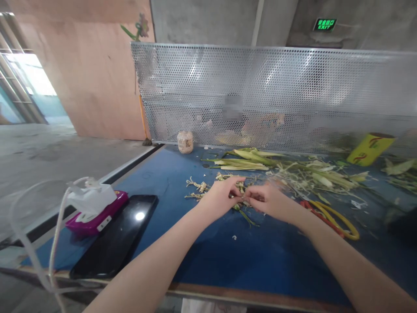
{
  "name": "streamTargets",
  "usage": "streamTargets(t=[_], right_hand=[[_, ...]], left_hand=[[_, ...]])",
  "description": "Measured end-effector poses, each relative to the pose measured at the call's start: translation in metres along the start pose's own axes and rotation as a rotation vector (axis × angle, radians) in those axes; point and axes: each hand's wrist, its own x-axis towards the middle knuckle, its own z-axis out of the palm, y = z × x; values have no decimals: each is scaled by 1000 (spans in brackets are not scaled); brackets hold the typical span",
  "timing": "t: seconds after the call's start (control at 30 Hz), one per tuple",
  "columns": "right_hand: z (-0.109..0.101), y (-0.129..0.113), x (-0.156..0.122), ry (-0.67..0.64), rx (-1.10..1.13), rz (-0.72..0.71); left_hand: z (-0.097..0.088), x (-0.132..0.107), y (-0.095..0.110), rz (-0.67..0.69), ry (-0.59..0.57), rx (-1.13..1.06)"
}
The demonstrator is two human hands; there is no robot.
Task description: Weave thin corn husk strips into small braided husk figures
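My left hand (221, 196) and my right hand (270, 201) meet over the blue tabletop (228, 252). Both pinch a small piece of woven green and pale leaf strip (243, 201) between their fingertips. Small woven leaf pieces (198, 188) lie just left of my left hand. Behind the hands a pile of long green and yellowish leaves (247, 160) stretches to the right. Scissors with yellow and red handles (332, 215) lie beside my right wrist.
A black phone (117, 237) lies at the front left, beside a purple and white device (94, 206) with a white cable (55, 243). A small jar (185, 141) and a yellow cup (369, 149) stand by the perforated metal screen (276, 95). Table edges run near and left.
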Motion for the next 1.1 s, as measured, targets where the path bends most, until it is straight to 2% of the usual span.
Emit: streamTargets(t=[0.17, 0.43, 0.63, 0.9, 1.1], right_hand=[[-1, 0, 0, -20, 1, -16], [-2, -3, -2, -25, -25, -40], [-2, 5, 2, -12, -118, -40], [-3, 1, 1, -30, 21, 74], [0, 0, 1, -43, 37, 70]], left_hand=[[-2, 0, 1, -18, -14, -19], [0, 0, -2, 25, -22, -2], [0, -3, 0, 48, -49, 90], [-1, -2, -2, 72, -13, 163], [0, -2, 0, 49, 20, 134]])
